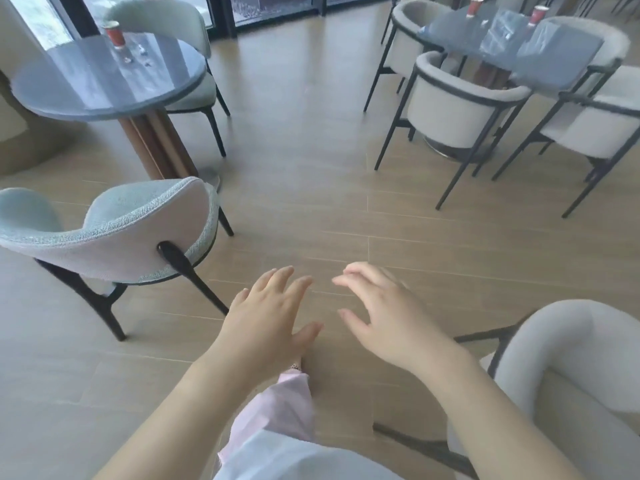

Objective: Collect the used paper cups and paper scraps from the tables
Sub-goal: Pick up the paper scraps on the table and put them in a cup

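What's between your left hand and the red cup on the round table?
Head view: bare floor, the pale blue chair's backrest, then tabletop up to the red paper cup.

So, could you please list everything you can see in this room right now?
round table: one, blue-grey top, far left.
dark table: one, dark grey, far right.
paper cups: three, red; one on the round table, two on the dark table.
paper scraps: a few, white, on the round table beside the cup.
curved-back chairs: two, pale teal, at the round table.
armchairs: five, off-white with black frames; four round the dark table, one bottom right.
floor: wood-tone.
left grip: bare hand, open, empty, low centre.
right grip: bare hand, open, empty, beside it.
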`<state>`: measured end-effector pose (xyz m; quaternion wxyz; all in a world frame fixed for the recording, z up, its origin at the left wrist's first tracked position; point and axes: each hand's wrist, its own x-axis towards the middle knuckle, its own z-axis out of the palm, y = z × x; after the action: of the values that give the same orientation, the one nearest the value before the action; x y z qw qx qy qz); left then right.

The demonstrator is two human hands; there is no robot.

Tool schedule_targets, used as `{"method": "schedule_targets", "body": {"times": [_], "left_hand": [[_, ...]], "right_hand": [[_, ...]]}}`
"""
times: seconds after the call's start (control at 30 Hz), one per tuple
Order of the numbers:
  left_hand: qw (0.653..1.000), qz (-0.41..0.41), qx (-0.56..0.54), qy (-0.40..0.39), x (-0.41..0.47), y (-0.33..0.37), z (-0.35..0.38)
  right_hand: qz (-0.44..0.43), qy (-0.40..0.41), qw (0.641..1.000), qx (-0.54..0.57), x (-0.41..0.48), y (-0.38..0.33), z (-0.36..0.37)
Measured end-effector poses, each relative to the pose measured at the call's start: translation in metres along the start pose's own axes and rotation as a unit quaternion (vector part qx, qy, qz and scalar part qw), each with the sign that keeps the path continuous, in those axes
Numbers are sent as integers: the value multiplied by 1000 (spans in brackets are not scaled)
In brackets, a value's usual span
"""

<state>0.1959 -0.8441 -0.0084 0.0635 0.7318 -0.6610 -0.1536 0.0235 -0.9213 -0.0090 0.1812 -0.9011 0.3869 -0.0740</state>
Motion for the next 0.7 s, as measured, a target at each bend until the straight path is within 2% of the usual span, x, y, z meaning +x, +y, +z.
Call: {"method": "schedule_targets", "body": {"times": [0.2,0.43,0.7], "left_hand": [[999,-40,-3,13,128,-56,-31],[998,-50,10,42,291,-122,-107],[999,-44,11,1,430,-165,-122]], "right_hand": [[-36,-27,999,-11,152,36,-10],[-54,-35,998,-22,328,69,-50],[-63,-60,996,31,478,114,-62]]}}
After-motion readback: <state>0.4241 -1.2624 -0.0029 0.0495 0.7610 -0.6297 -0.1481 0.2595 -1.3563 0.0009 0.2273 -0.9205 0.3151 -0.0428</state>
